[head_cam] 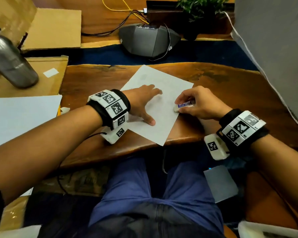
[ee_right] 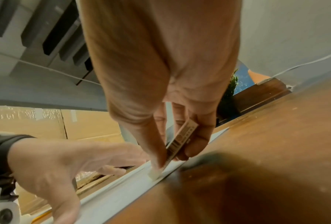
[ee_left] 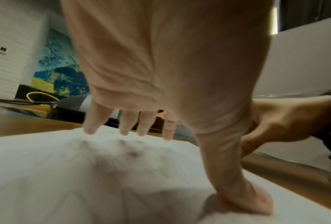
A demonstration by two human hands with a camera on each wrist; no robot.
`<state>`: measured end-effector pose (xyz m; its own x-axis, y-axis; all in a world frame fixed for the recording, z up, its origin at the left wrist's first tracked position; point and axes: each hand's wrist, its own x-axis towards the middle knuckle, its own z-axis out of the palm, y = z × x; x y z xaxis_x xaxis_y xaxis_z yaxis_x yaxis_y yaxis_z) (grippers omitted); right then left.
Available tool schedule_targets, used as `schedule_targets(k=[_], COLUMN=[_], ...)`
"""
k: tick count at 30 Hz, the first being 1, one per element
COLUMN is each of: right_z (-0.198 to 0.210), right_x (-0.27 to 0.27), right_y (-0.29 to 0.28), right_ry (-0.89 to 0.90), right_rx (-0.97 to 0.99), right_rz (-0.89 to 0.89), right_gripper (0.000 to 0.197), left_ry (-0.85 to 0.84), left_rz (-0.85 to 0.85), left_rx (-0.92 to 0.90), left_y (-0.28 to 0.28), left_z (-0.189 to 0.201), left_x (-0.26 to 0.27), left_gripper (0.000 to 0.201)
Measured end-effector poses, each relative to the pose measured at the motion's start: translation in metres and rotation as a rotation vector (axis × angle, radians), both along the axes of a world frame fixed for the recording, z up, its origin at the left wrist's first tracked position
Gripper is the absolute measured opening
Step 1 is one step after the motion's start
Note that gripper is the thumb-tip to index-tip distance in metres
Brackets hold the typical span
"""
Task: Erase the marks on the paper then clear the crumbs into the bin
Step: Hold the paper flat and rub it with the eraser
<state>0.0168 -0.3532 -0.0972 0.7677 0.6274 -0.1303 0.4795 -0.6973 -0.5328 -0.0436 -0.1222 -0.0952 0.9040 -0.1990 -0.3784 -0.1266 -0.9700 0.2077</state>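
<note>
- Our right hand [head_cam: 199, 104] pinches the eraser [head_cam: 184, 106] by its printed sleeve, thumb on one side and fingers [ee_right: 197, 136] curled round the other, so the bare white tip [ee_right: 155, 174] points down and meets the paper [head_cam: 163, 100] near its right edge; that low, tilted grip seems meant to put pressure on the rubbing end.
- Our left hand [head_cam: 144, 102] lies flat with fingers spread apart and straight, fingertips [ee_left: 90, 128] and thumb [ee_left: 243, 195] pressing the sheet, likely so it cannot slide or wrinkle under the rubbing.
- The paper sits angled on the wooden desk [head_cam: 239, 90], one corner hanging over the near edge, between both hands.
- Faint grey pencil marks [ee_left: 130, 153] show beneath the left palm, so we judge erasing unfinished.
- We cannot make out crumbs, and no bin is in view.
</note>
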Motion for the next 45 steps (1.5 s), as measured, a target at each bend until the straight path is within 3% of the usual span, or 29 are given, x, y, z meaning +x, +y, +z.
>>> schedule_targets(k=[4,10,13,17,22,26,30,35,39,43,45], right_z=[-0.005,-0.001,-0.001,0.005,0.008,0.007,0.010,0.007,0.006,0.006,0.003], right_x=[0.008,0.002,-0.003,0.002,-0.007,0.003,-0.007,0.004,-0.010,0.000,-0.009], right_y=[0.005,0.021,0.028,0.031,0.036,0.037,0.037,0.034,0.034,0.031,0.033], right_ry=[-0.108,-0.114,-0.098,-0.127,0.040,-0.096,0.018,-0.067,0.018,-0.081,-0.070], right_rx=[-0.052,-0.069,-0.093,-0.051,-0.151,-0.058,-0.183,-0.069,-0.135,-0.071,-0.099], right_rz=[-0.057,0.089,0.176,0.138,0.375,0.254,0.392,0.231,0.361,0.222,0.277], right_gripper=[0.026,0.027,0.023,0.022,0.016,0.019,0.014,0.016,0.014,0.015,0.014], left_ry=[0.032,0.169,0.193,0.198,0.223,0.225,0.232,0.237,0.233,0.221,0.219], left_rz=[-0.105,-0.118,-0.111,-0.104,-0.087,-0.090,-0.086,-0.081,-0.083,-0.083,-0.084], left_rx=[-0.011,0.139,0.165,0.181,0.199,0.212,0.220,0.208,0.208,0.192,0.201], left_y=[0.000,-0.005,-0.008,-0.009,-0.009,-0.010,-0.009,-0.009,-0.008,-0.010,-0.010], left_z=[-0.003,-0.002,-0.002,-0.001,-0.003,-0.003,-0.002,-0.004,-0.003,-0.003,-0.002], left_x=[0.002,0.006,0.006,0.007,0.009,0.010,0.010,0.011,0.010,0.009,0.010], left_gripper=[0.092,0.126,0.129,0.130,0.132,0.132,0.133,0.137,0.136,0.134,0.135])
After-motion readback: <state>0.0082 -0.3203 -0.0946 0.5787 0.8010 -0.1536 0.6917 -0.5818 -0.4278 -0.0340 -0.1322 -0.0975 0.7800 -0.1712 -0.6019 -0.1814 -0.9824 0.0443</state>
